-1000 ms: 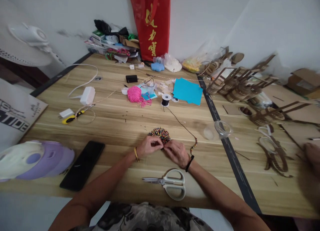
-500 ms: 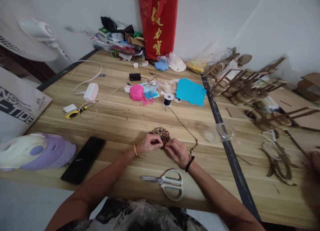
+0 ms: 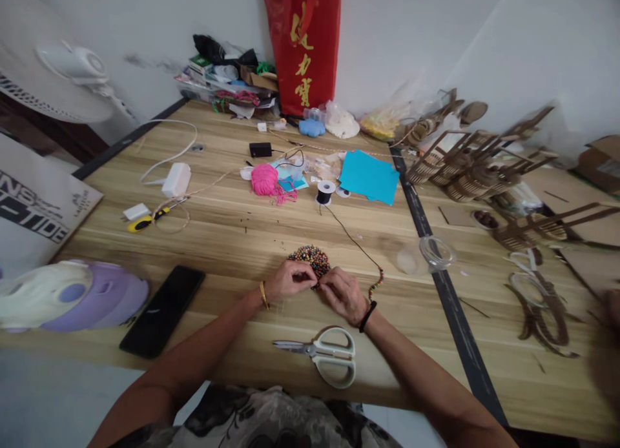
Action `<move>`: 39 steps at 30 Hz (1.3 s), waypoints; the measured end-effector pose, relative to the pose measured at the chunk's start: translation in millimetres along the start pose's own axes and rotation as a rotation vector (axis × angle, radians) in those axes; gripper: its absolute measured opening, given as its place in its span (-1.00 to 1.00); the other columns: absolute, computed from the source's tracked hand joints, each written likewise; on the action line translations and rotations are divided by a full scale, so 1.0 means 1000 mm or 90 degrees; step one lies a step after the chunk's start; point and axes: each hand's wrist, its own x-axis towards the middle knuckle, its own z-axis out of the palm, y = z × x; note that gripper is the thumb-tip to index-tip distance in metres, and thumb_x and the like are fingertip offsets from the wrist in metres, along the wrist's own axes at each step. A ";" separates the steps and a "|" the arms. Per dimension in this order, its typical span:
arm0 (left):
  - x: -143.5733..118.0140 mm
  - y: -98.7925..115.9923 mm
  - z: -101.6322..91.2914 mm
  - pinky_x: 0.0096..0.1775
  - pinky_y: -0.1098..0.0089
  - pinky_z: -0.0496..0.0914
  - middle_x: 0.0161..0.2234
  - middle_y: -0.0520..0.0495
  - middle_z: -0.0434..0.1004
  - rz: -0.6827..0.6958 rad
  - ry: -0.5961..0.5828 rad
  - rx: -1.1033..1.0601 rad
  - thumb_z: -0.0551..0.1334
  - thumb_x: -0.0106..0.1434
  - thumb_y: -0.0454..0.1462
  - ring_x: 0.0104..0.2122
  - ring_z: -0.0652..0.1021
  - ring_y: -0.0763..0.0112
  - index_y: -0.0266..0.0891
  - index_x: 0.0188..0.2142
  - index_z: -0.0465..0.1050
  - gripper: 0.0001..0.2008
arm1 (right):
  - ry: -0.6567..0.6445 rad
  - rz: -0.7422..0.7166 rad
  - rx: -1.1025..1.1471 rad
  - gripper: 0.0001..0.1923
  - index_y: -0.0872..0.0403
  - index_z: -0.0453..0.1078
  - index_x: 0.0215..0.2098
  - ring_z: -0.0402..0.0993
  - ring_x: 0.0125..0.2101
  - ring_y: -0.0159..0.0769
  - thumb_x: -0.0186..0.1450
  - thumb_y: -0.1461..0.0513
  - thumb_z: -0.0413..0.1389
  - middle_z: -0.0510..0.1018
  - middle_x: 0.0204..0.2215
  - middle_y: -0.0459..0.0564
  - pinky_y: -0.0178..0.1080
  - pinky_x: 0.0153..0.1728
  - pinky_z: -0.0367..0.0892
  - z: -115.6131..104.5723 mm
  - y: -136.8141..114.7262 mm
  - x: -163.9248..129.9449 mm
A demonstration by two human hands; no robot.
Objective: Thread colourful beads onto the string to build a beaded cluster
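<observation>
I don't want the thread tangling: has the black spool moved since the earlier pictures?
No; against the table's black strip, the spool shows no visible shift either way.

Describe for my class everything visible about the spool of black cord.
The spool stands upright on the wooden tabletop, left of the blue sheets. Its white, plastic-looking flange faces up, with black cord wound beneath. One strand runs across the tabletop to a short row of coloured beads. Whether the pale item beside it touches it is unclear.
</observation>
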 end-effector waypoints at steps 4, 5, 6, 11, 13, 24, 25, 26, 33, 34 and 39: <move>0.003 0.002 -0.002 -0.27 0.44 0.38 -0.45 -0.10 0.53 -0.007 -0.009 0.008 0.23 0.15 -0.31 -0.40 0.51 0.42 -0.34 -0.45 0.50 -0.88 | 0.010 0.002 0.018 -0.89 0.06 0.28 -0.21 0.37 -0.34 -0.29 0.38 0.29 -0.07 0.42 -0.36 0.03 -0.24 -0.36 0.35 -0.001 -0.002 0.002; 0.004 0.003 -0.002 -0.28 0.44 0.38 -0.45 -0.10 0.53 -0.011 -0.006 0.014 0.24 0.14 -0.32 -0.40 0.51 0.42 -0.34 -0.45 0.50 -0.90 | 0.017 0.006 0.022 -0.89 0.06 0.27 -0.21 0.37 -0.35 -0.29 0.38 0.29 -0.07 0.42 -0.36 0.02 -0.24 -0.36 0.35 -0.002 -0.002 0.002; 0.006 0.004 -0.003 -0.28 0.45 0.38 -0.45 -0.09 0.53 -0.017 -0.001 0.021 0.25 0.13 -0.33 -0.40 0.50 0.43 -0.33 -0.44 0.50 -0.91 | 0.022 0.013 0.025 -0.90 0.05 0.27 -0.21 0.36 -0.35 -0.29 0.38 0.29 -0.08 0.41 -0.36 0.02 -0.24 -0.36 0.35 -0.002 -0.002 0.002; 0.013 0.014 -0.006 -0.36 0.48 0.36 -0.47 -0.05 0.50 -0.036 0.020 0.049 0.26 0.09 -0.39 -0.44 0.47 0.46 -0.33 -0.46 0.50 -0.96 | 0.062 0.055 0.025 -0.90 0.06 0.25 -0.26 0.32 -0.38 -0.28 0.37 0.29 -0.09 0.37 -0.40 0.01 -0.24 -0.38 0.32 -0.004 -0.001 0.002; 0.015 0.016 -0.005 -0.40 0.51 0.35 -0.48 -0.03 0.48 -0.052 0.033 0.035 0.26 0.08 -0.40 -0.49 0.45 0.50 -0.33 -0.44 0.50 -0.97 | 0.076 0.062 0.022 -0.90 0.05 0.24 -0.26 0.31 -0.39 -0.28 0.37 0.28 -0.09 0.35 -0.40 0.01 -0.23 -0.38 0.30 -0.004 -0.001 0.002; 0.016 0.008 0.011 -0.38 0.48 0.35 -0.49 -0.05 0.51 -0.101 0.169 -0.108 0.27 0.13 -0.28 -0.47 0.46 0.47 -0.35 -0.45 0.47 -0.88 | 0.094 0.099 0.041 -0.91 0.06 0.24 -0.29 0.30 -0.41 -0.29 0.36 0.28 -0.09 0.34 -0.42 -0.01 -0.25 -0.39 0.27 -0.006 -0.003 0.008; 0.015 0.008 0.010 -0.39 0.48 0.35 -0.49 -0.05 0.51 -0.106 0.170 -0.122 0.27 0.13 -0.27 -0.48 0.46 0.48 -0.35 -0.44 0.48 -0.86 | 0.099 0.100 0.044 -0.91 0.06 0.24 -0.29 0.30 -0.41 -0.30 0.36 0.28 -0.08 0.34 -0.42 -0.01 -0.25 -0.39 0.27 -0.006 -0.004 0.009; 0.014 0.007 0.010 -0.40 0.48 0.35 -0.49 -0.05 0.52 -0.109 0.167 -0.134 0.27 0.13 -0.25 -0.49 0.45 0.48 -0.35 -0.43 0.48 -0.85 | 0.106 0.104 0.046 -0.90 0.06 0.24 -0.29 0.31 -0.42 -0.30 0.36 0.28 -0.08 0.35 -0.42 -0.01 -0.25 -0.39 0.27 -0.005 -0.004 0.011; 0.008 -0.002 0.009 -0.33 0.45 0.39 -0.43 -0.09 0.56 -0.121 0.154 -0.150 0.31 0.09 -0.24 -0.43 0.51 0.43 -0.35 -0.41 0.51 -0.84 | 0.169 0.136 0.040 -0.91 0.06 0.25 -0.30 0.31 -0.47 -0.34 0.36 0.28 -0.06 0.35 -0.45 -0.04 -0.28 -0.45 0.26 0.006 -0.004 0.011; 0.007 -0.003 0.010 -0.32 0.44 0.40 -0.42 -0.10 0.56 -0.123 0.153 -0.155 0.31 0.09 -0.25 -0.41 0.52 0.42 -0.34 -0.41 0.51 -0.84 | 0.166 0.130 0.037 -0.92 0.06 0.25 -0.29 0.31 -0.47 -0.34 0.35 0.28 -0.06 0.35 -0.45 -0.04 -0.29 -0.45 0.26 0.007 -0.004 0.010; 0.008 -0.005 0.010 -0.25 0.41 0.44 -0.39 -0.11 0.56 -0.135 0.142 -0.169 0.32 0.07 -0.27 -0.37 0.54 0.40 -0.34 -0.39 0.49 -0.85 | 0.120 0.055 0.025 -0.91 0.05 0.24 -0.24 0.34 -0.41 -0.30 0.35 0.32 -0.07 0.39 -0.43 -0.01 -0.27 -0.41 0.30 0.008 -0.003 0.007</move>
